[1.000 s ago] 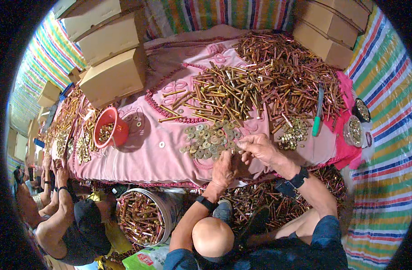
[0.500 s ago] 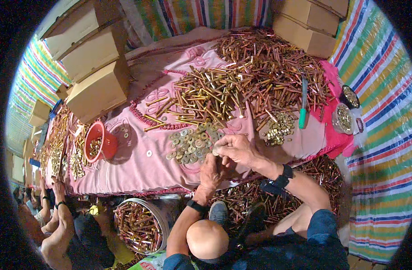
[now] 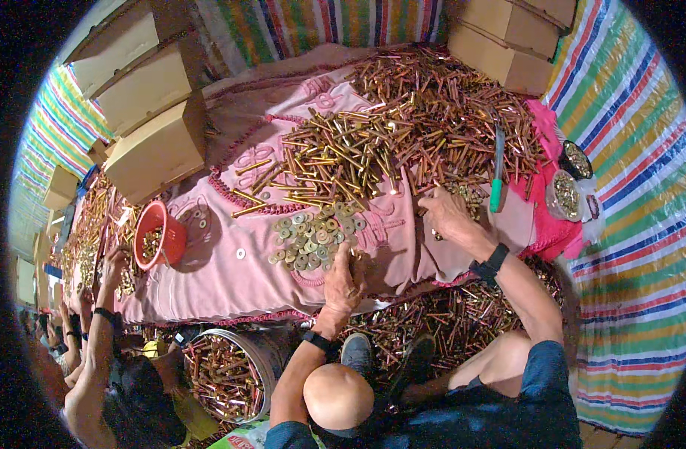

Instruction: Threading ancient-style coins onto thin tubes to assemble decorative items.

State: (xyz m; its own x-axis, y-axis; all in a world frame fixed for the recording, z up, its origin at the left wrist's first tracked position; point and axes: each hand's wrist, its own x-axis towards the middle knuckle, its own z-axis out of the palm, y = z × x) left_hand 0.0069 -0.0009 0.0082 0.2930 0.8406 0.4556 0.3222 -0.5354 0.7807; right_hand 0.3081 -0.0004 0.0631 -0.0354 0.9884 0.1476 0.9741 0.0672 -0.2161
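My left hand (image 3: 344,283) is closed at the near right edge of a heap of flat round washers (image 3: 311,241) on the pink cloth. What its fingers hold, if anything, is hidden. Farther right, my right hand (image 3: 451,215) partly covers a small pile of brass-coloured nuts (image 3: 474,199). Its fingers are bent together, pointing left near the bolts; I cannot make out anything in them. Beyond both hands spreads a large heap of bolts, yellowish ones (image 3: 335,153) on the left and reddish ones (image 3: 462,112) behind.
A red bucket (image 3: 174,233) with small metal parts stands on the left. A green-handled tool (image 3: 497,191) lies at right, near two small containers (image 3: 566,193). Cardboard boxes (image 3: 159,150) are stacked behind. Below are a bolt-filled white bucket (image 3: 266,374) and another person's arm (image 3: 103,314) at left.
My right hand has left my left hand and moved right to the nuts. My left hand stays beside the washers. At far left, another person's hand has reached up toward the red bucket.
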